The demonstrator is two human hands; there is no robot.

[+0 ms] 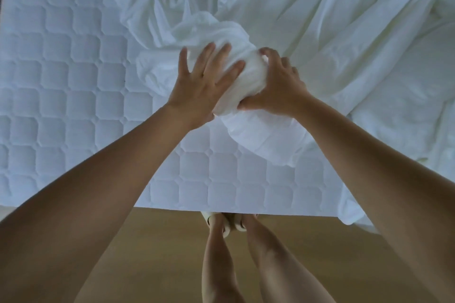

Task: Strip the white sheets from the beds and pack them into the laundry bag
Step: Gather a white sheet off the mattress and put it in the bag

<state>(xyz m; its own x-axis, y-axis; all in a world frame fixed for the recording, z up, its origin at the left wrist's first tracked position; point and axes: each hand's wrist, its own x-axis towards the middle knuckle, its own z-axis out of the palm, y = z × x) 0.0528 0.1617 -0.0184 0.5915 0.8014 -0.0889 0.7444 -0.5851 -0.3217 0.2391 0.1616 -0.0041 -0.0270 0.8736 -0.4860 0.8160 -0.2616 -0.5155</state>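
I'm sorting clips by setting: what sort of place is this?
Probably a bedroom: a bare quilted mattress, a rumpled white sheet bunched on it, and a wooden floor below its edge.

Dim, bluish soft light; wide-angle bending at edges, slightly soft focus, perhaps compression.

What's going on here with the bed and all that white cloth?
A person stands at the edge of a bed, bundling a white sheet on the bare quilted mattress. The left grip presses flat on the wad with fingers spread, and the right grip curls around its side. The rest of the sheet lies rumpled across the far and right part of the bed, so it is not fully off. No laundry bag is in view.
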